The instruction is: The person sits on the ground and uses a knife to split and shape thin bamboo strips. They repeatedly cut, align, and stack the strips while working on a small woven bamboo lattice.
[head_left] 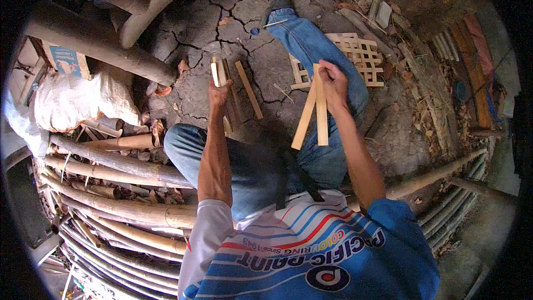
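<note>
Right hand (335, 86) up front, thumb and fingers clamped on the top ends of two pale wooden strips (322, 116); they meet at the grip and fan apart below, free ends hanging toward the body, over the jeans (327, 164); across on the other side, the left hand (219, 94) is closed around a bundle of narrow strips (215, 72), ends poking out above the fist, the exact count too hidden to call; one loose strip (248, 90) lies just beside it on the cracked ground (191, 36), and a woven lattice panel (363, 58) spreads out beneath the right leg!

Now, the handling; these look light and thin, dry rather than slippery, stiff across the width with a little spring along the length; my call is that a hard twist could split them along the grain, and raw edges might leave splinters; best hold, I'd say, is flat face to flat face near one end, thumb opposite fingers; for the bundle, wrap it around the middle, snug enough that none slides out.
</note>
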The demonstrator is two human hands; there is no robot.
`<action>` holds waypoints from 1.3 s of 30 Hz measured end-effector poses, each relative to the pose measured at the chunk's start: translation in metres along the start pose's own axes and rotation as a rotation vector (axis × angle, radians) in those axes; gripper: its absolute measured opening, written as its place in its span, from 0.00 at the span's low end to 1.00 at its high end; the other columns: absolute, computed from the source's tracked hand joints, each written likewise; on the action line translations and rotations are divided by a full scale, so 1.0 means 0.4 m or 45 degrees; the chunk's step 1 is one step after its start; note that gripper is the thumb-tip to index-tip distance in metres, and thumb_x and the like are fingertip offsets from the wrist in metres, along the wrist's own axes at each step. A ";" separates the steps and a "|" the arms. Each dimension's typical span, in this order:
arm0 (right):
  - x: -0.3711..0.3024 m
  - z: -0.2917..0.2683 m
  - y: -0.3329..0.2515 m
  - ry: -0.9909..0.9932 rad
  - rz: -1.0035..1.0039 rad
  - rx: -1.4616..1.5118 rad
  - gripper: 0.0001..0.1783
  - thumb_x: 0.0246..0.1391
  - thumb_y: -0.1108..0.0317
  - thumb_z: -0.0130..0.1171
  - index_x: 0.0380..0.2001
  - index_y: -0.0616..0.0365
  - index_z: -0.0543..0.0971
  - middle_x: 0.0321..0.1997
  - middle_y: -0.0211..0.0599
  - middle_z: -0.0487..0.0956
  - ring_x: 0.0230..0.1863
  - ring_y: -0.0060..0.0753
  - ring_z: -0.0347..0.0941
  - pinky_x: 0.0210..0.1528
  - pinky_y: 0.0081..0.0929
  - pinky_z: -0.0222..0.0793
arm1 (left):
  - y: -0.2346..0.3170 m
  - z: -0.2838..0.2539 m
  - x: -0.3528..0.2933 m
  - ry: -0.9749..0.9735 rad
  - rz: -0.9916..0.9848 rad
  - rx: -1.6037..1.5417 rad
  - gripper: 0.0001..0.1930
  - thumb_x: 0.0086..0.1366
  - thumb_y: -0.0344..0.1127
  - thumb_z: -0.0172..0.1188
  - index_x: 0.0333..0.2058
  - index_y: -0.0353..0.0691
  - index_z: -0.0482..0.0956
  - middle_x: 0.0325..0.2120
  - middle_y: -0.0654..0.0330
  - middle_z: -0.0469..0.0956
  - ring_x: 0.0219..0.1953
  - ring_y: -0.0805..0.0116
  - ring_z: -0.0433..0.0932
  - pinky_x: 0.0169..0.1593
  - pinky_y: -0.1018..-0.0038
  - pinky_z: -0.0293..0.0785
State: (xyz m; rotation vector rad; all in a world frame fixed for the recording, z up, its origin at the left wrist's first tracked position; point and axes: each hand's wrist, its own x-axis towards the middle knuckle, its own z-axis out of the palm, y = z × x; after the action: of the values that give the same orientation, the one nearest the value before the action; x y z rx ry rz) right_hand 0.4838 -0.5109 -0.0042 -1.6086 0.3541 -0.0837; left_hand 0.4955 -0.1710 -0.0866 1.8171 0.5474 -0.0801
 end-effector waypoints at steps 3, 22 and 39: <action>-0.032 0.021 0.015 -0.045 0.083 0.043 0.15 0.64 0.69 0.53 0.52 0.62 0.75 0.42 0.38 0.79 0.35 0.27 0.78 0.34 0.26 0.77 | -0.131 0.000 0.002 0.084 0.042 0.278 0.30 0.52 0.45 0.70 0.49 0.35 0.69 0.36 0.46 0.80 0.39 0.46 0.79 0.42 0.55 0.74; -0.181 0.144 -0.146 -0.349 0.028 0.351 0.17 0.65 0.66 0.52 0.53 0.64 0.72 0.43 0.42 0.79 0.27 0.28 0.77 0.28 0.24 0.75 | 0.135 0.032 -0.167 0.442 0.371 0.358 0.48 0.57 0.56 0.67 0.65 0.32 0.55 0.56 0.35 0.65 0.54 0.46 0.71 0.57 0.61 0.67; -0.340 0.118 -0.256 -0.719 -0.135 0.124 0.12 0.55 0.68 0.65 0.40 0.62 0.79 0.38 0.31 0.80 0.41 0.22 0.75 0.42 0.23 0.73 | 0.354 -0.015 -0.575 -0.209 0.311 -0.583 0.14 0.66 0.33 0.61 0.48 0.33 0.77 0.37 0.60 0.81 0.37 0.73 0.79 0.45 0.76 0.75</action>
State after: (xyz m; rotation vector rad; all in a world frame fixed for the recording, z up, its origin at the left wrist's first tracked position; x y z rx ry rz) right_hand 0.3854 -0.4251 0.1150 -1.4817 -0.1703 0.2661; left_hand 0.3472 -0.2706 0.1164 1.4006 0.2011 0.0588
